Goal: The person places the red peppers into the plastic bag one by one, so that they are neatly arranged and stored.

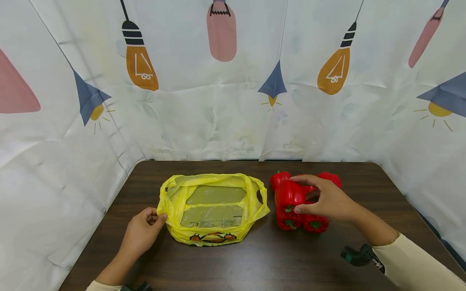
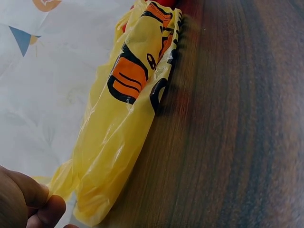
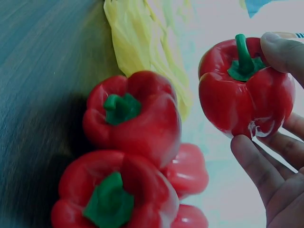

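Note:
A yellow plastic bag (image 1: 176, 214) stands on the table with its mouth spread wide and its handles out to either side. My left hand (image 1: 143, 229) pinches the bag's left edge between thumb and fingers. In the left wrist view, orange and black print runs along the side of the bag (image 2: 107, 137). My right hand (image 1: 327, 198) holds a red bell pepper (image 3: 247, 97), its green stem showing, raised above the others. Below it sit more red bell peppers, among them a front one (image 1: 289, 219) and one beside it (image 1: 316, 223).
Another red pepper (image 1: 279, 180) lies behind the held one, and one more (image 1: 329, 178) shows at the back right, partly behind the right hand. The dark wooden table (image 1: 233, 268) ends at a white printed cloth (image 1: 218, 125) hanging behind and on both sides.

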Tool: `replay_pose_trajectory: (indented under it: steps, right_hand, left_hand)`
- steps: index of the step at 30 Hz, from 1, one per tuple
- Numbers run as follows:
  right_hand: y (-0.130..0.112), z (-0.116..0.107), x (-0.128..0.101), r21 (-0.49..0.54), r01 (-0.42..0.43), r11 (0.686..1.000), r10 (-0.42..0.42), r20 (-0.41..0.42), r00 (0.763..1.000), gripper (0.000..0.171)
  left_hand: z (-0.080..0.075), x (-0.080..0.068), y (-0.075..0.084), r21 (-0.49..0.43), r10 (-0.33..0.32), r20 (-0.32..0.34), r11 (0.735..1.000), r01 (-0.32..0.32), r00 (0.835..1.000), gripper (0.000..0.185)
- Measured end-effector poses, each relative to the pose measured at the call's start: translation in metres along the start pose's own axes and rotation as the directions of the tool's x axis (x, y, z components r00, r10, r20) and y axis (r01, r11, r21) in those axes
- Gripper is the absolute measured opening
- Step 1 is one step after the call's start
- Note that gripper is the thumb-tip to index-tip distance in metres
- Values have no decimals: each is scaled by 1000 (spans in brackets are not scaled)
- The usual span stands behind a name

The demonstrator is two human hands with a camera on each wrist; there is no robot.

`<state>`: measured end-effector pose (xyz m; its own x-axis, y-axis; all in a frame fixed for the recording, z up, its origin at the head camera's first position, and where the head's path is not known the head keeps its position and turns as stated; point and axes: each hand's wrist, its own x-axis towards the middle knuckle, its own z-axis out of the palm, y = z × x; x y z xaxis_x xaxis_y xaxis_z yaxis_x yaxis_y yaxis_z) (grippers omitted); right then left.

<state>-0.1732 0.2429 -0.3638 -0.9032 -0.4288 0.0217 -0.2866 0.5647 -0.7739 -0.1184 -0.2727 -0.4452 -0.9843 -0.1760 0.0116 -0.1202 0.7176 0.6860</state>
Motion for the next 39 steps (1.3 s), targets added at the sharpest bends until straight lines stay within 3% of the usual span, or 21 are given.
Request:
replay_pose_trajectory:
  steps: [7, 25, 30, 39]
  right_hand:
    - [-7, 13, 10, 4, 5, 1000, -5, 16, 1000, 77]
    - [-22, 49, 32, -106, 94, 990, -90, 43, 995, 78]
    - [-25, 58, 38, -75, 107, 991, -103, 53, 993, 78]
    - [-34, 76, 47, 67, 139, 988, -146, 107, 983, 79]
  left_hand:
    - [1, 0, 1, 3, 3, -6, 1000, -2, 1000, 31]
    - [2, 1, 2, -3, 5, -5, 1000, -5, 1000, 30]
    - [3, 3, 2, -5, 10, -7, 1000, -10, 1000, 29]
    - [5, 4, 2, 7, 2, -13, 1000, -2, 1000, 29]
